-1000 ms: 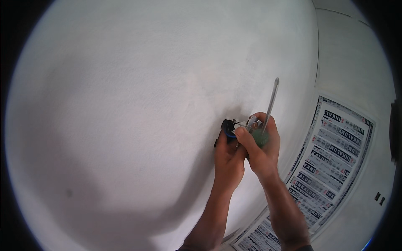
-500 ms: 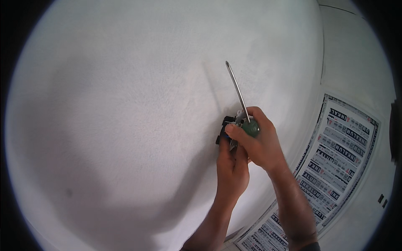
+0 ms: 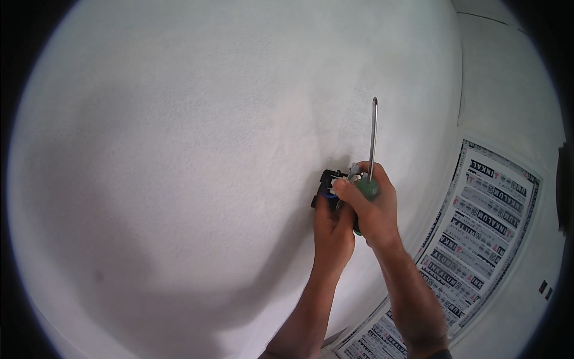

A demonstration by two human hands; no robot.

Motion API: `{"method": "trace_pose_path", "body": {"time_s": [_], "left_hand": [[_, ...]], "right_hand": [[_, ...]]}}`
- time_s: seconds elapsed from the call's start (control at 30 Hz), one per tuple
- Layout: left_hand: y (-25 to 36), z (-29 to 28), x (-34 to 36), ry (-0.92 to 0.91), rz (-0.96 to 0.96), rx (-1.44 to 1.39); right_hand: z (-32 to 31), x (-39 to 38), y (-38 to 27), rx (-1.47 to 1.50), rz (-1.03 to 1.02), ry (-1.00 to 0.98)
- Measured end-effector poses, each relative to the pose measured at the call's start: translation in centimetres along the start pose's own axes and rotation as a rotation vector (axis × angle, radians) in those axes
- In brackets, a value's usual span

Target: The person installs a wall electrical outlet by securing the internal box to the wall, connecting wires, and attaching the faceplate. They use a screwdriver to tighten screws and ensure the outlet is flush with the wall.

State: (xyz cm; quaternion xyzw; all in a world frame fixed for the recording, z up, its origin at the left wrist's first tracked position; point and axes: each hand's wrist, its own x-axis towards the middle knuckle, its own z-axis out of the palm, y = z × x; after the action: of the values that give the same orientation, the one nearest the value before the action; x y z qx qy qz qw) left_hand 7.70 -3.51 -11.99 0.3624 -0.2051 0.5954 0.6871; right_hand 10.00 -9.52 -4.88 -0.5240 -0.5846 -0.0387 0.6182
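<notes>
A screwdriver with a green handle [image 3: 367, 189] is gripped in my right hand [image 3: 381, 209], its steel shank [image 3: 373, 137] pointing up, away from the work. With the thumb and fingers of that same hand I pinch a small electrical fitting with a metal frame [image 3: 353, 172]; its exact kind is partly hidden. Just left of it, a black box [image 3: 326, 178] sits at the white wall, with a blue wire [image 3: 329, 195] at its opening. My left hand [image 3: 333, 242] reaches up from below, fingers closed at the fitting and box; its fingertips are mostly hidden.
The white wall [image 3: 179, 167] fills most of the view and carries my shadow. At the right, a window-like panel covered in printed film [image 3: 472, 239] stands in a side wall. Two small dark slots [image 3: 545, 289] show beyond it.
The screwdriver's shank has swung from leaning left to nearly upright. My right hand has shifted slightly right with the fitting, and more of the black box's opening and the blue wire shows.
</notes>
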Motion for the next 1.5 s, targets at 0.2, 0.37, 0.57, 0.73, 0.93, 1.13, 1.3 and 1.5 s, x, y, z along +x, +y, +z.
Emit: {"method": "trace_pose_path", "body": {"time_s": [0.2,0.37,0.57,0.73,0.93,1.13,1.3,1.5], "left_hand": [[1.0,-0.3,1.1,-0.058,-0.072,0.049],[1.1,0.0,0.1,0.004,-0.028,0.193],[3.9,-3.9,-4.4,0.042,0.341,0.764],[5.2,-3.2,-1.2,-0.046,0.608,1.071],[6.5,-3.2,-1.0,-0.068,0.543,1.221],[7.2,-2.5,-0.9,-0.100,0.447,1.355],[7.0,-0.9,-1.3,-0.049,0.433,1.452],[7.3,-1.5,-1.0,-0.177,0.814,1.783]], "right_hand": [[0.3,0.8,-0.4,-0.040,-0.056,0.035],[-0.1,0.9,0.4,-0.166,-0.088,0.026],[0.4,0.0,2.2,-0.076,-0.280,0.033],[0.5,0.1,4.1,-0.078,-0.357,0.044],[-0.7,-1.0,4.9,0.093,-0.309,0.072],[-2.5,-1.3,3.9,0.283,0.160,0.056],[-2.9,-0.4,5.7,0.174,0.059,0.020],[-3.1,0.1,6.1,0.096,-0.101,-0.018]]}}
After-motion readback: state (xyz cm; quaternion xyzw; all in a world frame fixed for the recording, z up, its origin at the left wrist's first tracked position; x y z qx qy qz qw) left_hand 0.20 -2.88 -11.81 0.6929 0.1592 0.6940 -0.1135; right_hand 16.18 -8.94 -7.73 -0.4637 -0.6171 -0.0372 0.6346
